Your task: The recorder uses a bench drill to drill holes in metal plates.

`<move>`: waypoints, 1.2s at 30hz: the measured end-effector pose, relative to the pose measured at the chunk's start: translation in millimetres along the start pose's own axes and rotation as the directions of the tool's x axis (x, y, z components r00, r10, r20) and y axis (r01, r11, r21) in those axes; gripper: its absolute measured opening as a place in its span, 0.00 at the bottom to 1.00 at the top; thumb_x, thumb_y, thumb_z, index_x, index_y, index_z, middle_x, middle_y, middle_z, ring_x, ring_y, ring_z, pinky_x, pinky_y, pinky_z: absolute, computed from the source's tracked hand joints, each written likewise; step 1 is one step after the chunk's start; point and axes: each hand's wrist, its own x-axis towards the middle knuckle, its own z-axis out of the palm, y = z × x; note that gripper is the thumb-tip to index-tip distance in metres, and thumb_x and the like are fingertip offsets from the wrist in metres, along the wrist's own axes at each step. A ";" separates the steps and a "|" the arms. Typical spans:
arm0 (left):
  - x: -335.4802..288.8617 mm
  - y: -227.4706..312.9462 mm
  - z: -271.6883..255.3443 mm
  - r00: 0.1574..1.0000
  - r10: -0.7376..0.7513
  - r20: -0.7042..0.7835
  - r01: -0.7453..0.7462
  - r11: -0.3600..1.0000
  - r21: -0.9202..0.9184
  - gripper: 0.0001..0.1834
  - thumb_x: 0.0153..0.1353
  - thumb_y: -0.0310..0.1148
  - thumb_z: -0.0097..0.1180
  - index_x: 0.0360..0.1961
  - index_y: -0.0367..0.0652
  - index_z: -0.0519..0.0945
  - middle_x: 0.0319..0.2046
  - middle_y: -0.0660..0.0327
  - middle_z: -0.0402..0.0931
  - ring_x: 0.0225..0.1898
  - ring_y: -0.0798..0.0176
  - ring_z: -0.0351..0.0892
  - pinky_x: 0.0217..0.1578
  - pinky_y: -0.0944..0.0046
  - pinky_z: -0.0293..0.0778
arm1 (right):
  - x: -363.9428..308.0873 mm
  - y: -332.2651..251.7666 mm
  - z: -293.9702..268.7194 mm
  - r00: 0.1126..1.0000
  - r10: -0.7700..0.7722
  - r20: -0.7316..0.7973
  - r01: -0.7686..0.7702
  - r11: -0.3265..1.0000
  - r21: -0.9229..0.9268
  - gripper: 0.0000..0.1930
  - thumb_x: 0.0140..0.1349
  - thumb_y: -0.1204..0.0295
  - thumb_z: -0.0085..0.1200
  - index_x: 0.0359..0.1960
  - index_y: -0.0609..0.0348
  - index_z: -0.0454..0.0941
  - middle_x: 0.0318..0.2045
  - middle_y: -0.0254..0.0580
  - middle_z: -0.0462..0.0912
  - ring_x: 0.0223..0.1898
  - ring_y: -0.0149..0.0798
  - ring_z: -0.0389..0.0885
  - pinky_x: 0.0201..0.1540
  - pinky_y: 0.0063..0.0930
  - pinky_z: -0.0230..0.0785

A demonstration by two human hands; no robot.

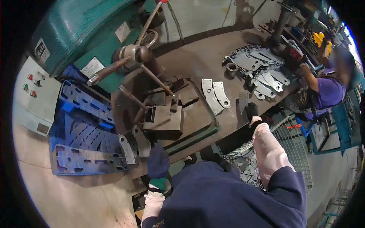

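Note:
My left hand [158,162], in a blue glove with a green cuff, is at the table's front edge. Its fingers look stretched out beside two curved metal plates [141,141]; whether they touch is unclear. My right hand [251,111], in a black glove, is closed at the edge of a dull grey metal plate [242,105], its fingertips partly hidden. Left of that plate, two pale curved plates [211,95] with holes lie side by side. Between my hands sits a blocky steel fixture [163,119] on the machine's bed, beneath a spindle hub with long handles [131,57].
A heap of metal plates [254,60] and a small metal cup [231,70] occupy the table's right. Below is a wire basket [292,146] near more metal parts. Blue plastic pallets [85,159] and a control box [34,95] stand left. A co-worker in purple [329,91] is at right.

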 end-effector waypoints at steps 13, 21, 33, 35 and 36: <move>81.9 175.6 -0.2 0.578 0.730 0.365 -0.788 0.615 0.020 0.38 0.45 0.44 0.65 0.60 0.45 0.72 0.51 0.48 0.67 0.55 0.44 0.66 0.51 0.52 0.70 | -170.4 -260.1 -54.9 0.063 -0.434 0.899 0.494 0.796 0.350 0.24 0.52 0.69 0.62 0.52 0.60 0.73 0.49 0.47 0.78 0.51 0.42 0.76 0.54 0.36 0.67; 70.5 156.0 -42.6 0.552 0.747 0.369 -0.801 0.598 -0.012 0.39 0.42 0.41 0.64 0.61 0.46 0.72 0.47 0.48 0.70 0.45 0.45 0.73 0.44 0.51 0.73 | -183.9 -291.0 -6.4 -0.247 -0.580 0.776 0.436 0.649 0.624 0.12 0.57 0.68 0.55 0.38 0.62 0.73 0.32 0.52 0.75 0.35 0.55 0.72 0.39 0.38 0.66; 38.7 1.0 -11.5 0.940 0.240 -0.244 -0.208 0.967 0.148 0.37 0.51 0.48 0.67 0.62 0.50 0.71 0.43 0.43 0.74 0.42 0.40 0.77 0.39 0.47 0.76 | -238.5 -470.7 -36.2 0.073 -0.792 0.606 -0.402 0.533 0.745 0.23 0.73 0.58 0.40 0.57 0.65 0.70 0.49 0.43 0.78 0.47 0.35 0.77 0.52 0.33 0.71; 46.5 9.3 -15.6 0.932 0.218 -0.288 -0.127 0.944 0.305 0.37 0.51 0.48 0.68 0.61 0.49 0.72 0.44 0.42 0.74 0.42 0.39 0.77 0.39 0.48 0.76 | -240.5 -488.0 -32.8 0.078 -0.800 0.595 -0.597 0.441 0.670 0.25 0.73 0.55 0.38 0.57 0.65 0.71 0.49 0.44 0.78 0.44 0.35 0.78 0.48 0.32 0.73; 50.5 6.1 -21.2 0.924 0.260 -0.282 -0.184 0.945 0.269 0.36 0.51 0.48 0.68 0.60 0.47 0.73 0.45 0.42 0.74 0.42 0.39 0.77 0.39 0.50 0.76 | -242.9 -496.9 -31.9 0.076 -0.804 0.590 -0.686 0.387 0.616 0.26 0.73 0.53 0.36 0.57 0.66 0.71 0.49 0.44 0.78 0.43 0.35 0.78 0.47 0.32 0.73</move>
